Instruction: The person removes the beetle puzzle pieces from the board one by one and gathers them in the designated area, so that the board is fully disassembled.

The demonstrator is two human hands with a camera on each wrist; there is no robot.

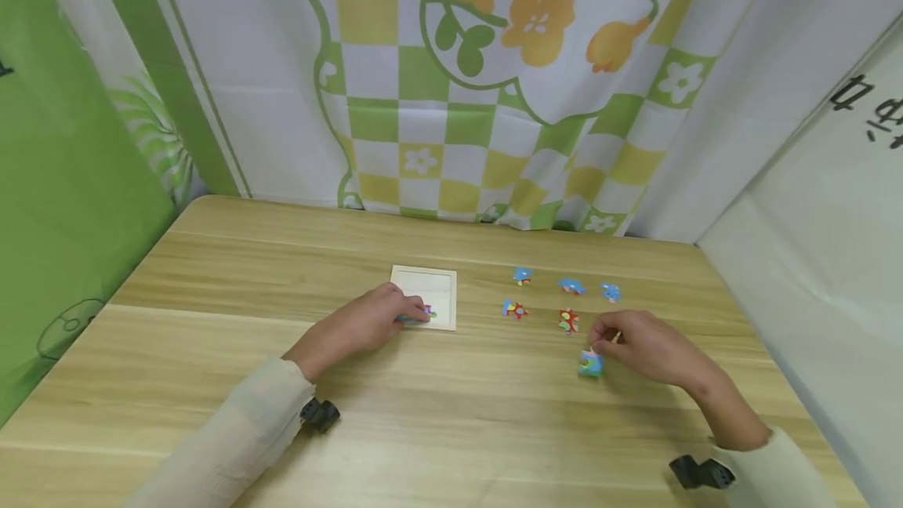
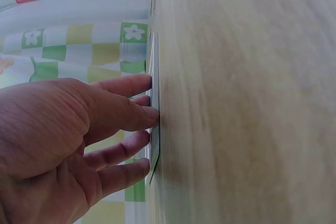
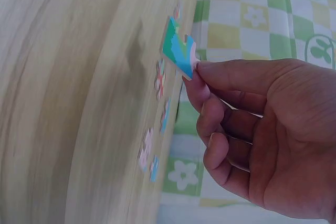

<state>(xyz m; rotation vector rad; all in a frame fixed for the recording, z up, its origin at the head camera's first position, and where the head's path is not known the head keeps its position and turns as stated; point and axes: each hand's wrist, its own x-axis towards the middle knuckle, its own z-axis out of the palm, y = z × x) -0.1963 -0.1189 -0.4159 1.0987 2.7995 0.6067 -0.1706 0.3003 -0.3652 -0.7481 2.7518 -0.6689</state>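
Observation:
My right hand [image 1: 645, 345] pinches a blue and green jigsaw piece [image 3: 179, 49] between thumb and index finger, lifted above the wooden table. Its other fingers are curled loosely. My left hand [image 1: 367, 320] rests at the lower left of a shallow, pale puzzle tray [image 1: 422, 270]. In the left wrist view, the thumb [image 2: 142, 116] touches the tray's edge and the other fingertips are spread along it. Beside these fingertips, a small colourful jigsaw piece [image 1: 431, 313] lies in the tray's lower part, partly hidden by the hand.
Loose jigsaw pieces lie right of the tray: a blue and yellow one [image 1: 522, 276], a red star-patterned one [image 1: 516, 309], a red one [image 1: 568, 321] and more blue ones [image 1: 572, 286]. A patterned curtain [image 1: 451, 139] hangs behind the table [image 1: 451, 429].

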